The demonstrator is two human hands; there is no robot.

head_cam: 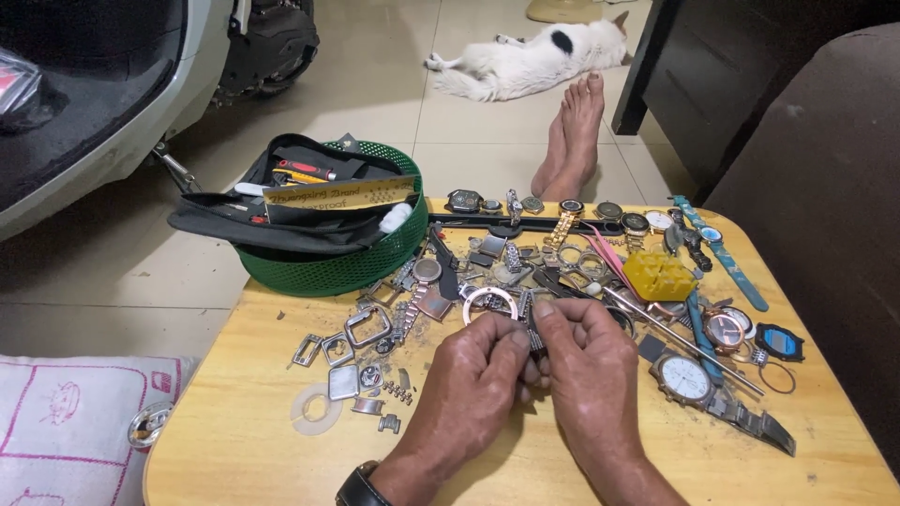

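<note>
My left hand (473, 379) and my right hand (586, 370) meet over the middle of a wooden table (234, 440). Together they pinch a small silver watch bezel ring (488, 298) with a dark metal band piece (534, 335) hanging from it. The ring sticks up just above my fingertips. A black watch is on my left wrist (356, 487). Loose watch cases, frames and links (361, 351) lie left of my hands. A white-dial wristwatch (686, 379) lies right of my right hand.
A green mesh basket (333, 267) with a black tool pouch stands at the table's back left. A yellow block (659, 274), several watches and a teal strap (727, 253) crowd the back right. Bare feet (572, 141) and a white cat (530, 61) rest on the tiled floor. A scooter (112, 103) stands at left.
</note>
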